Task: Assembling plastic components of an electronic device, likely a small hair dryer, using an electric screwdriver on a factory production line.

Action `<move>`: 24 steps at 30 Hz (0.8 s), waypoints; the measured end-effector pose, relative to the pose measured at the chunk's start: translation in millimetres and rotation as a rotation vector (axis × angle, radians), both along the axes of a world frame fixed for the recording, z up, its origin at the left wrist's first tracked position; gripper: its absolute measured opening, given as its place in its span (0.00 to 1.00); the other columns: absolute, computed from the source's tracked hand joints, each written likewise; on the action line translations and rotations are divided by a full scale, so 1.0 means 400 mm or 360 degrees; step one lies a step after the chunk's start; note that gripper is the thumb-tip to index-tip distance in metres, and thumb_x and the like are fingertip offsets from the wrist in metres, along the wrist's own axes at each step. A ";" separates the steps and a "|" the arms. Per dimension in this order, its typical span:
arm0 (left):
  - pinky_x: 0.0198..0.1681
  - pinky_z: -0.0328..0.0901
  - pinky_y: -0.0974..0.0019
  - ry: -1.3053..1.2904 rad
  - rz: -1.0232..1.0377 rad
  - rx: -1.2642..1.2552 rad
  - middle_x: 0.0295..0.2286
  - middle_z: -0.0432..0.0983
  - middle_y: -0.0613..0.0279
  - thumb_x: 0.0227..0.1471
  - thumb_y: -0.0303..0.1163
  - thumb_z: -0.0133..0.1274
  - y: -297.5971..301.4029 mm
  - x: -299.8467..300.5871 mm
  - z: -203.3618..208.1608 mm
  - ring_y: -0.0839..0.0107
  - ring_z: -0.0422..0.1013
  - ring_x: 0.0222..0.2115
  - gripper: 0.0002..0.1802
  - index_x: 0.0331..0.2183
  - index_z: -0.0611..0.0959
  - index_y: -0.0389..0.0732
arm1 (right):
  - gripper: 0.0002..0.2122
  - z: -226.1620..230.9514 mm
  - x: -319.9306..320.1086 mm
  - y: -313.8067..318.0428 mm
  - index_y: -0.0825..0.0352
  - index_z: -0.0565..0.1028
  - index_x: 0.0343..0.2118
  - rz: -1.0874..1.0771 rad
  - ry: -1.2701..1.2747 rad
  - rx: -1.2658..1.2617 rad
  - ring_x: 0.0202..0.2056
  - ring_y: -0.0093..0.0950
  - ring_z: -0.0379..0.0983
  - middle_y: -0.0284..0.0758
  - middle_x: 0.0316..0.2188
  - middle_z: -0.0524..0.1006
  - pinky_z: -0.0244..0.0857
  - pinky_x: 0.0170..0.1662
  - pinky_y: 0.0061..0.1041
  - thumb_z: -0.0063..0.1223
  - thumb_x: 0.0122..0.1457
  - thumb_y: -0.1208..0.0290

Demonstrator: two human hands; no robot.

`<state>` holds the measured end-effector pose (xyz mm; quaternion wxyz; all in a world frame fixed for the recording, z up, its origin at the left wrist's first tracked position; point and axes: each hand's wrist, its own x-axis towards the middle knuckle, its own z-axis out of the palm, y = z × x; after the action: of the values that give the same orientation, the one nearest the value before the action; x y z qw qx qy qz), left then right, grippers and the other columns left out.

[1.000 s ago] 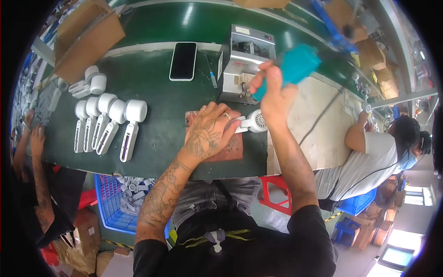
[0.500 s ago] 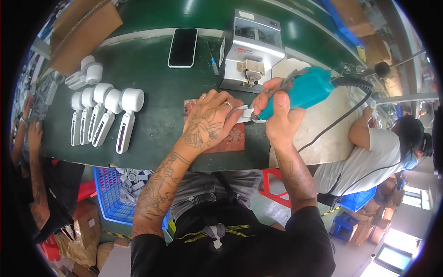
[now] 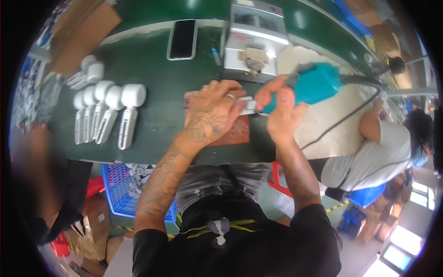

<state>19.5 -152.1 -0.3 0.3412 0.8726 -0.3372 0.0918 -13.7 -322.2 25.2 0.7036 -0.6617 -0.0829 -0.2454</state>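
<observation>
My left hand [image 3: 211, 113] presses over a red-brown mat [image 3: 236, 133], its fingers closed on a white plastic part [image 3: 248, 105]. Most of that part is hidden under the hand; only its right end shows. In my right hand [image 3: 285, 115] is a teal electric screwdriver [image 3: 317, 84], gripped by its body. It lies tilted, its front end low against or just beside the white part's right end; blur hides whether they touch. To the left stand out several white round-headed units with slotted handles [image 3: 127, 122], lying in a row.
Behind the hands stands a grey machine [image 3: 254, 41]. A phone [image 3: 182, 40] and a small blue-handled screwdriver [image 3: 215, 56] lie left of it. A black cable [image 3: 344, 121] crosses cardboard at right. Below the table edge is a blue basket [image 3: 121, 194] of grey parts. People sit at both sides.
The whole view has shifted slightly and blurred. Both hands keep their hold on the white part and the electric screwdriver. The neighbour's arm at far left has moved and is smeared.
</observation>
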 end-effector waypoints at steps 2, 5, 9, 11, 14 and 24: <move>0.49 0.65 0.53 -0.0081 -0.0119 -0.0011 0.43 0.74 0.63 0.54 0.39 0.59 -0.001 -0.001 -0.010 0.60 0.70 0.42 0.11 0.37 0.85 0.43 | 0.21 0.003 -0.007 -0.005 0.72 0.70 0.39 -0.0085 0.0083 -0.0013 0.21 0.27 0.69 0.34 0.20 0.71 0.64 0.26 0.27 0.48 0.69 0.51; 0.48 0.66 0.56 -0.0511 -0.0235 0.0015 0.42 0.76 0.64 0.51 0.43 0.62 -0.004 -0.036 -0.006 0.62 0.71 0.41 0.16 0.39 0.83 0.44 | 0.26 0.037 -0.016 -0.041 0.71 0.72 0.42 -0.0185 0.0048 0.0480 0.21 0.26 0.69 0.34 0.19 0.73 0.62 0.25 0.27 0.51 0.66 0.45; 0.48 0.67 0.57 -0.0527 -0.0219 0.0163 0.38 0.77 0.65 0.51 0.45 0.64 0.050 -0.134 -0.005 0.64 0.72 0.39 0.22 0.46 0.81 0.46 | 0.27 0.130 0.033 -0.109 0.70 0.72 0.43 -0.0410 -0.0454 0.0684 0.24 0.27 0.67 0.35 0.22 0.70 0.63 0.29 0.28 0.45 0.69 0.43; 0.47 0.68 0.56 -0.0408 -0.0027 0.0169 0.37 0.78 0.63 0.50 0.43 0.66 0.097 -0.168 0.004 0.63 0.74 0.38 0.23 0.47 0.81 0.45 | 0.26 0.122 0.070 -0.120 0.70 0.72 0.42 -0.0609 -0.0463 0.0519 0.24 0.28 0.67 0.35 0.22 0.70 0.64 0.30 0.29 0.45 0.70 0.45; 0.46 0.68 0.56 -0.0275 0.0399 -0.0002 0.36 0.79 0.60 0.48 0.38 0.69 0.205 -0.167 0.004 0.61 0.75 0.37 0.22 0.45 0.81 0.43 | 0.22 0.058 0.111 -0.186 0.73 0.72 0.43 -0.0753 -0.0488 0.0295 0.25 0.28 0.70 0.35 0.23 0.70 0.66 0.32 0.28 0.46 0.71 0.52; 0.41 0.70 0.54 -0.0233 0.1000 -0.0019 0.35 0.80 0.53 0.46 0.28 0.69 0.344 -0.170 -0.058 0.51 0.75 0.36 0.17 0.39 0.83 0.38 | 0.23 -0.060 0.122 -0.156 0.75 0.73 0.45 -0.0842 -0.0121 -0.0112 0.26 0.23 0.72 0.34 0.24 0.75 0.64 0.28 0.20 0.52 0.69 0.53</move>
<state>-48.6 -14.5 -23.6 0.2761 0.9231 -0.0746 0.2572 35.1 -384.4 1.3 0.5881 -0.6747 0.0581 -0.4423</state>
